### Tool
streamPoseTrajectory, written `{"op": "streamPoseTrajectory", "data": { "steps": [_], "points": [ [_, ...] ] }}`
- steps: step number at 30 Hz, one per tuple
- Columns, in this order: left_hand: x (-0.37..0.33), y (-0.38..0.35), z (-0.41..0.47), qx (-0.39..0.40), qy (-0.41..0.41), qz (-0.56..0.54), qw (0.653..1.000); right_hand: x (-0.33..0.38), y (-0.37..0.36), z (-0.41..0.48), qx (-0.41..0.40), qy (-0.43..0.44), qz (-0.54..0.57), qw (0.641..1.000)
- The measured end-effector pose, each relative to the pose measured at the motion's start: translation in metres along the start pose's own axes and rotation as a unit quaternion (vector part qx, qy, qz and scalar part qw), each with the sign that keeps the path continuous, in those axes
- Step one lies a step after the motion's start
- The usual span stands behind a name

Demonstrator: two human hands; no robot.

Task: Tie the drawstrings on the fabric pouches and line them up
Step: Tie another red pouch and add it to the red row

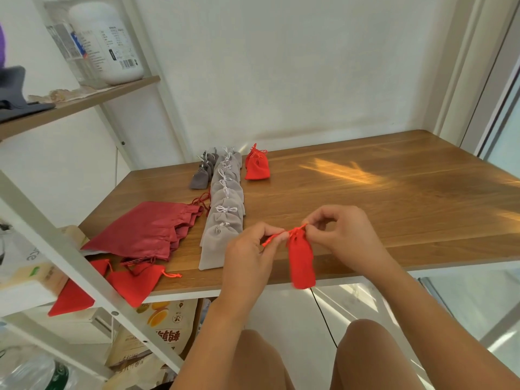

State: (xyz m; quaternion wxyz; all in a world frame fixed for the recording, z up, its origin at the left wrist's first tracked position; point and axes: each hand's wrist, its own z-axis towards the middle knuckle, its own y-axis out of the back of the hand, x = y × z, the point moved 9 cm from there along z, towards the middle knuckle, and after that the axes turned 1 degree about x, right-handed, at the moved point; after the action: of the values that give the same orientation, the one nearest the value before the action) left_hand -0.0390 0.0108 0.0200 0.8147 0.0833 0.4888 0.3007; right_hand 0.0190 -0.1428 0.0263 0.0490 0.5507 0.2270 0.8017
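A small bright red pouch (301, 261) hangs over the table's front edge, held up by its red drawstrings (277, 237). My left hand (249, 254) pinches the left cord end and my right hand (342, 230) pinches the right cord at the pouch's gathered neck. A column of light grey tied pouches (223, 218) runs away from me across the wooden table (380, 198). Beside it at the back stand dark grey pouches (203, 171) and tied red pouches (256, 164). Loose red pouches (135, 282) lie at the front left.
A stack of larger dark red pouches (146, 229) lies on the table's left side. A white shelf frame (56, 240) crosses the left foreground, with a white bottle (108, 40) on its upper shelf. Snack bags (166, 322) sit below the table. The wall closes the back.
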Motion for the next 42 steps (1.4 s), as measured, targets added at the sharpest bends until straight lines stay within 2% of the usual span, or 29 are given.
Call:
{"op": "streamPoseTrajectory", "data": {
  "steps": [3,5,8,10,12,14,17,19,23,32,35,37,39,42],
  "points": [
    [0.002,-0.001,-0.005,0.015,0.013,0.024,1.0,0.003,0.005,0.002,-0.006,0.03,-0.082,0.996],
    [0.009,-0.002,-0.009,0.019,0.053,-0.006,0.998,-0.001,0.0,0.0,-0.009,0.037,-0.082,0.996],
    [0.016,-0.005,-0.014,0.023,0.099,-0.062,0.993,-0.016,-0.01,-0.003,0.014,-0.033,0.065,0.997],
    [0.015,-0.006,-0.016,0.022,0.104,-0.062,0.992,-0.023,-0.022,-0.007,0.063,-0.104,0.18,0.976],
    [0.015,-0.005,-0.017,0.015,0.111,-0.072,0.991,-0.023,-0.031,-0.01,0.106,-0.133,0.22,0.96],
    [0.015,-0.002,-0.016,0.002,0.116,-0.109,0.987,-0.017,-0.028,-0.007,0.106,-0.107,0.193,0.969],
    [0.01,0.004,-0.014,-0.005,0.118,-0.165,0.979,-0.003,-0.015,-0.002,0.072,-0.004,0.051,0.996],
    [0.007,0.007,-0.014,-0.007,0.112,-0.177,0.978,0.004,-0.015,-0.005,0.07,0.048,-0.034,0.996],
    [0.005,0.01,-0.019,-0.016,0.107,-0.185,0.977,0.007,-0.016,-0.014,0.075,0.096,-0.113,0.986],
    [0.0,0.01,-0.007,-0.02,0.116,-0.215,0.969,0.017,-0.009,0.0,0.043,0.13,-0.149,0.979],
    [-0.011,0.017,0.008,-0.046,0.074,-0.166,0.982,0.038,0.0,0.017,0.003,0.172,-0.16,0.972],
    [-0.024,0.02,0.016,-0.053,0.014,-0.093,0.994,0.051,0.004,0.026,-0.021,0.193,-0.154,0.969],
    [-0.032,0.015,0.018,-0.042,-0.029,-0.041,0.998,0.054,0.004,0.03,-0.027,0.195,-0.131,0.972],
    [-0.023,-0.002,0.01,0.007,-0.022,-0.052,0.998,0.037,-0.007,0.02,0.005,0.186,-0.12,0.975]
  ]
}}
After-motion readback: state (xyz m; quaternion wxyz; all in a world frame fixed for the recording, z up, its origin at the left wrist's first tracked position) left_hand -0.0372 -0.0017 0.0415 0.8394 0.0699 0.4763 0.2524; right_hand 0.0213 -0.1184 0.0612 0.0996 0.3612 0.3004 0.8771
